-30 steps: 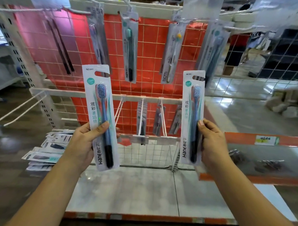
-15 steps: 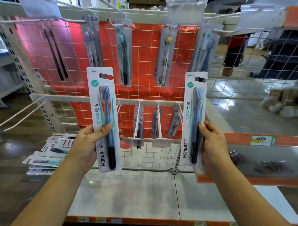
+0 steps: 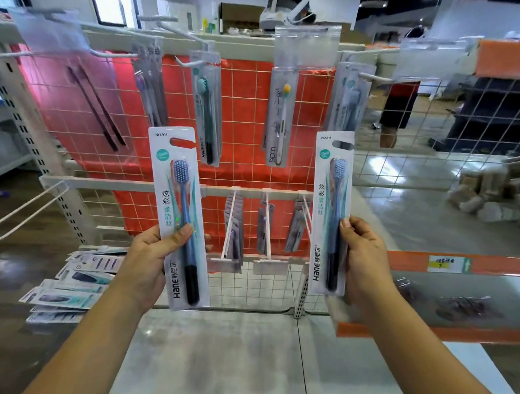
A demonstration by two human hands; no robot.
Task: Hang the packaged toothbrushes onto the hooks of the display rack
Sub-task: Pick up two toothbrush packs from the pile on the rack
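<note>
Each hand, left hand (image 3: pixel 148 260) and right hand (image 3: pixel 366 261), grips an upright white-carded blue toothbrush pack, left pack (image 3: pixel 179 217) and right pack (image 3: pixel 331 212), hang-slots topmost, below the white wire hooks (image 3: pixel 187 63), the right pack seemingly nearer one.

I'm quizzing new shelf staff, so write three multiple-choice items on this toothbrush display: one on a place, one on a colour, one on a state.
1. Where does the pile of spare packs lie?
A. low on the left
B. on the top hooks
C. in the right hand

2. What colour is the backing sheet behind the wire grid?
A. green
B. red
C. yellow

3. What is the state of the two hands?
A. both empty
B. one empty
C. each grips a pack

Answers: 1 A, the pile sits beside the left forearm. 2 B, red shows through the grid. 3 C, the left hand holds the left toothbrush pack, and the right hand holds the right toothbrush pack.
</note>
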